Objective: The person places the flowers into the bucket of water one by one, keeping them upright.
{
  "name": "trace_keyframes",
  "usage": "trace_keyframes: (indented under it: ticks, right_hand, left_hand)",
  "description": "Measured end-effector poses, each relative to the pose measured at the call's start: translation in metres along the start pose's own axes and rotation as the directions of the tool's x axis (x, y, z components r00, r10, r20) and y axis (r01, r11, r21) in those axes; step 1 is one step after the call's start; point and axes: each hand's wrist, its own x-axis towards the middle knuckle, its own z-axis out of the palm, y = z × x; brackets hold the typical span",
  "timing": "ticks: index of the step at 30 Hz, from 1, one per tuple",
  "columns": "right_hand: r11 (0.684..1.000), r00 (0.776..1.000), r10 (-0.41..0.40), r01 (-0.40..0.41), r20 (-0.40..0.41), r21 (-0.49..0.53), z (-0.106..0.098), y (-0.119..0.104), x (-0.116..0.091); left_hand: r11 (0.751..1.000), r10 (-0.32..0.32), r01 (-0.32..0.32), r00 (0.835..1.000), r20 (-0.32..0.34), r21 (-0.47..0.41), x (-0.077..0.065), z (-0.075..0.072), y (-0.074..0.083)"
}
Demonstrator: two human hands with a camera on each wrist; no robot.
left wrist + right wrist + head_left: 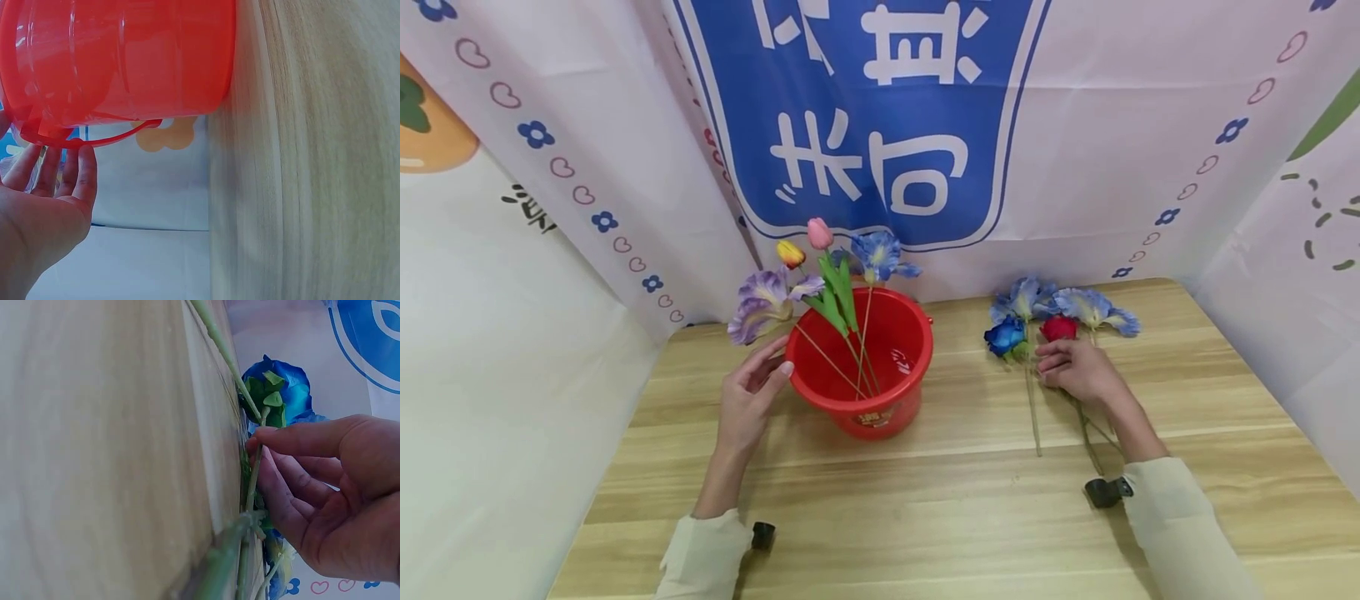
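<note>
A red bucket (880,417) stands on the table holding a purple iris (763,304), a blue iris (877,254), a pink tulip (819,234) and a yellow-red tulip (790,253). My left hand (751,396) touches the left side of its rim; in the left wrist view the fairly straight fingers (84,172) reach the bucket's red handle (112,139). My right hand (1078,371) pinches a thin green stem between thumb and forefinger, just below the blue rose (290,390). Beside that hand lie a red rose (1059,327) and two blue irises (1086,307).
Several stems (1032,408) lie over one another on the wooden table (925,517), to the right of the bucket. A printed white cloth (1075,125) with a blue panel hangs behind the table's back edge. A small black camera is worn at each cuff.
</note>
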Motion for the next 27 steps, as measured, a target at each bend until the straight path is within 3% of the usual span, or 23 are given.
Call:
trace_keyframes:
  ticks: [10, 21, 27]
  right_hand:
    - [0.999, 0.999, -0.038, 0.038, -0.004, -0.036, 0.001, -0.001, -0.001]
    - [1.000, 0.999, -0.020, 0.020, -0.036, 0.015, -0.001, -0.004, -0.004]
    - [0.998, 0.997, -0.062, 0.062, -0.054, -0.001, -0.005, -0.013, -0.008]
  left_hand:
    - [1.000, 0.004, -0.004, 1.000, -0.012, -0.013, 0.000, 0.000, 0.000]
    - [1.000, -0.006, 0.006, 1.000, -0.010, 0.003, 0.000, 0.000, 0.000]
    - [1.000, -0.009, 0.009, 1.000, -0.012, 0.004, -0.001, 0.001, 0.001]
